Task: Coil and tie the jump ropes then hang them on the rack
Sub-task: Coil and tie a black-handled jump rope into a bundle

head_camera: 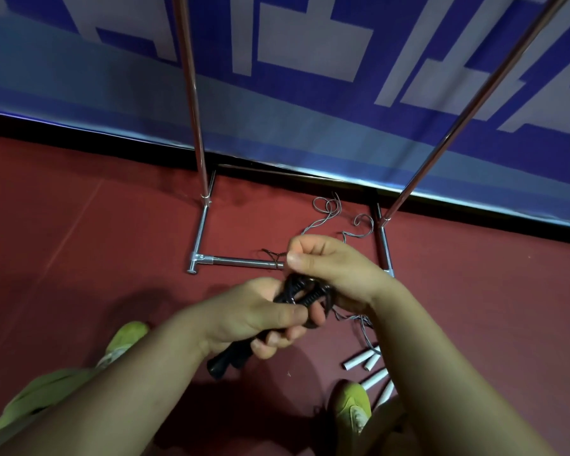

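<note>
Nearest in, the left hand [260, 311] grips the black jump-rope handles [241, 350] over the red floor [79, 241], with green shoes [351, 409] at 6 o'clock and white handles [369, 366] lying at 4. The right hand [326, 268] pinches the thin cord [326, 212] at center. Beyond, at 12, the rack [241, 261] base boxes in loose cord against the blue banner [277, 110].

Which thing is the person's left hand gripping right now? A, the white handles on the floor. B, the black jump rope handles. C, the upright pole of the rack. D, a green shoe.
B: the left hand is curled round the black jump rope handles, whose ends stick out below the palm.
</note>
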Demonstrator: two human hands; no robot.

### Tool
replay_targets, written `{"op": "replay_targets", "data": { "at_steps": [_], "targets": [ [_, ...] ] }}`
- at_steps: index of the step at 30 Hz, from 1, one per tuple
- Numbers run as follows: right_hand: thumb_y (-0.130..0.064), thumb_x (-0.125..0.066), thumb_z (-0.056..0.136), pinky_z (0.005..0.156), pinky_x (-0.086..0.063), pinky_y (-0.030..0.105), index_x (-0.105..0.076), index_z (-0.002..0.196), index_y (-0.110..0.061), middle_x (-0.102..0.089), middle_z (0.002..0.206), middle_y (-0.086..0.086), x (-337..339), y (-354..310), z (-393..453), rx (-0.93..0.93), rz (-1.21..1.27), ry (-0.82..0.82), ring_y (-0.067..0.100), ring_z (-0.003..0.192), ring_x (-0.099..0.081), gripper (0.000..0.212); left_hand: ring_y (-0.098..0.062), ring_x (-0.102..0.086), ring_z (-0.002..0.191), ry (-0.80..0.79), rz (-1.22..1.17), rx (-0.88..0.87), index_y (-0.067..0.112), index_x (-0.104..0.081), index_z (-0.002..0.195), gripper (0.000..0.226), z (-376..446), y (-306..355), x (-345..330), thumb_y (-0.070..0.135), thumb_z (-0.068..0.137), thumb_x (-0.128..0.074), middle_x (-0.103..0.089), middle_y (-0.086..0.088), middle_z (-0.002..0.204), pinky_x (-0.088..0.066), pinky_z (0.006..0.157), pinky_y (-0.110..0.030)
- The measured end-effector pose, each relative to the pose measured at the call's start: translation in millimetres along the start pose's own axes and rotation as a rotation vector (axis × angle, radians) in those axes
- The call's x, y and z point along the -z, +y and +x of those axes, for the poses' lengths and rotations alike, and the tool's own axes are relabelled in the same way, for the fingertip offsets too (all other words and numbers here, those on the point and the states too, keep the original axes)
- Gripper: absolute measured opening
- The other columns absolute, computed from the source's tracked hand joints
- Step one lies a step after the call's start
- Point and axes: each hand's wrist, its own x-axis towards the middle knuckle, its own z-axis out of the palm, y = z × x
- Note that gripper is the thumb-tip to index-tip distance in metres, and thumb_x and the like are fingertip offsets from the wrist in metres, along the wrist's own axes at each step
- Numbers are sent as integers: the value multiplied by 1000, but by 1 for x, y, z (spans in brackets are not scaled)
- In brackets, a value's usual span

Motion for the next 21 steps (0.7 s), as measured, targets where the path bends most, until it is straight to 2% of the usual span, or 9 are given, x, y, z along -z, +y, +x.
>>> {"op": "replay_targets", "data": {
  "at_steps": [2, 4, 6, 8, 13, 15, 17, 19, 21],
  "targets": [
    [-30, -51, 85, 45, -35, 21, -63, 78, -14, -60, 53, 3, 5, 2, 2, 32, 80, 23, 15, 44, -52, 21, -1, -45, 43, 54, -145, -78, 5, -55, 98, 38, 3, -4, 8, 23, 66, -64, -49, -4, 69, -34, 37, -12],
    [-31, -47, 88, 59, -38, 28, -67, 97, -11, -64, 62, -1, 10, 3, 2, 68, 1, 25, 19, 61, -51, 29, -4, -45, 44, 100, -301, -102, 6, -58, 95, 34, 4, -9, 18, 19, 65, -67, -51, -6, 69, -33, 35, -13],
    [-28, -50, 88, 63, -41, 23, -68, 107, -18, -66, 73, -7, 13, 4, 0, 105, -172, 39, 14, 69, -51, 28, -6, -44, 45, 109, -432, -125, 10, -61, 92, 27, 2, -10, 24, 15, 66, -68, -55, -5, 66, -30, 34, -14],
    [-26, -52, 88, 62, -42, 18, -67, 109, -23, -66, 77, -11, 12, 4, -1, 136, -286, 71, 5, 67, -51, 26, -8, -45, 47, 105, -450, -133, 14, -62, 98, 30, 0, -7, 27, 12, 68, -66, -59, -5, 66, -30, 35, -15],
    [-26, -60, 88, 53, -36, 19, -66, 86, -28, -53, 59, -11, 8, 9, 5, 144, -487, 192, 1, 51, -43, 7, -8, -50, 50, 180, -394, -130, 10, -54, 113, 43, 1, -7, 31, 14, 70, -62, -65, -5, 71, -33, 36, -16],
    [-25, -63, 90, 54, -36, 21, -63, 80, -28, -55, 55, -12, 6, 13, 8, 136, -586, 254, 1, 50, -45, 10, -9, -53, 54, 203, -347, -132, 10, -54, 115, 45, 3, -9, 32, 18, 72, -65, -69, -5, 76, -36, 39, -17],
    [-33, -63, 87, 59, -42, 27, -62, 78, -29, -62, 63, -7, 4, 15, 10, 146, -635, 340, 6, 60, -54, 10, -11, -58, 57, 230, -250, -89, 15, -57, 112, 38, 3, -9, 31, 24, 77, -72, -71, -4, 79, -39, 45, -19],
    [-35, -63, 88, 61, -40, 31, -56, 71, -27, -56, 61, -5, 5, 15, 10, 135, -694, 450, 10, 59, -50, 21, -11, -59, 55, 271, -158, -33, 17, -59, 104, 21, 4, -9, 27, 29, 87, -61, -70, -1, 72, -42, 49, -19],
    [-34, -59, 92, 58, -34, 33, -49, 65, -20, -44, 57, -8, 6, 15, 10, 106, -756, 522, 10, 56, -41, 31, -9, -52, 47, 333, -98, -11, 14, -60, 95, 16, 7, -9, 22, 29, 93, -52, -64, 2, 61, -41, 46, -21]
  ]
}}
